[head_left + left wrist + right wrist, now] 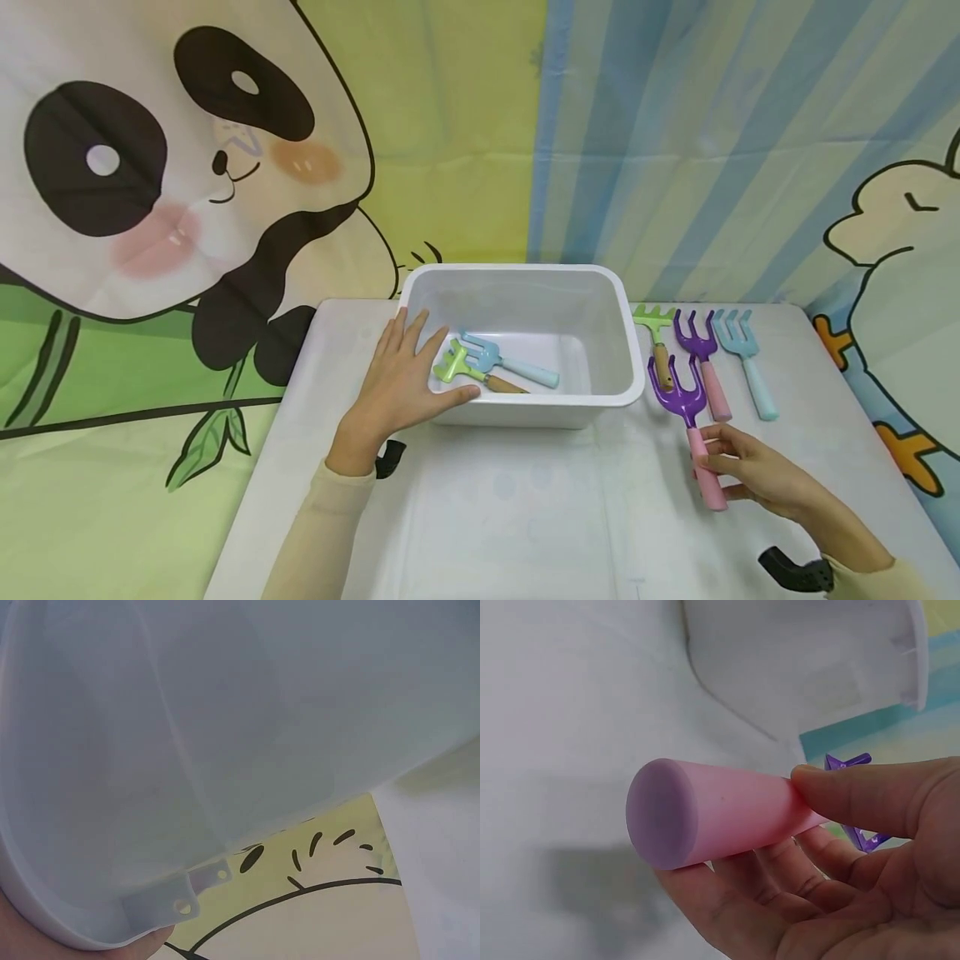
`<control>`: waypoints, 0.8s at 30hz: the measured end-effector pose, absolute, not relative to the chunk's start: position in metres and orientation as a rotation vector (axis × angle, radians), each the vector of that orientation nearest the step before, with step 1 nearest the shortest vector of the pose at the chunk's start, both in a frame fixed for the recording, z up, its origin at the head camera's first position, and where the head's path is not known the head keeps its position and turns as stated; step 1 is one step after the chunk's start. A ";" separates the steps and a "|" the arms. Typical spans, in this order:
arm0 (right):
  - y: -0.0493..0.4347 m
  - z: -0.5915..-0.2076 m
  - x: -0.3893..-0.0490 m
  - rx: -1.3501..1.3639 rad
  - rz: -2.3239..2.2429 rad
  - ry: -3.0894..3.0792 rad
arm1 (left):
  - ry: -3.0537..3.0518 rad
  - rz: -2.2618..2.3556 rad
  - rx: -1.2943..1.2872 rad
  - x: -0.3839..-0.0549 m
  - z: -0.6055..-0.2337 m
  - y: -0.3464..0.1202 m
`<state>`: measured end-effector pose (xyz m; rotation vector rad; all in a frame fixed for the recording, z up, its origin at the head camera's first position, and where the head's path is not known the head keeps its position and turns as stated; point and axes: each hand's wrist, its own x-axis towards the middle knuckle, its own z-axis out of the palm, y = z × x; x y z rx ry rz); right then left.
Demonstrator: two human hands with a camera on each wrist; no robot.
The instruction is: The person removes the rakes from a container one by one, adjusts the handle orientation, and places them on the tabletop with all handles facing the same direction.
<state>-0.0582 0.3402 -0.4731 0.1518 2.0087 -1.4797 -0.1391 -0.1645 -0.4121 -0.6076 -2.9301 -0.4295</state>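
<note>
Two bare hands are over a white table (495, 508). The left hand (405, 379) is released, fingers straight and spread, lying across the rim of a white bin (517, 413) at its near left corner, with the thumb along the near rim. The right hand (772, 475) grasps the pink handle of a purple fork (696, 442) between thumb and fingers, lifted off the table near its right edge. The handle's butt points toward the near edge and the tines toward the far edge.

The bin stands at the middle of the table's far edge. Inside, toward its near left corner, lie a green rake (455, 364) with a wooden handle and, just behind it, a light blue fork (510, 364); whether these two touch is hard to tell.

Near the table's far right corner, three more tools lie in a row: a second green rake (662, 358) close beside the bin, then a second purple fork (702, 348) with a pink handle, then a second blue fork (752, 371). A cloth (442, 100) with a panda and stripes hangs behind the far edge.
</note>
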 end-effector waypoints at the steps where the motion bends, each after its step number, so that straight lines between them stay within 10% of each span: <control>1: 0.341 -0.477 -0.056 0.170 -1.474 2.006 | -2.930 -0.430 -0.610 -0.139 -0.412 -0.164; 24: 0.344 -0.513 -0.034 0.183 -1.625 1.771 | -2.917 -0.422 -0.604 -0.139 -0.413 -0.164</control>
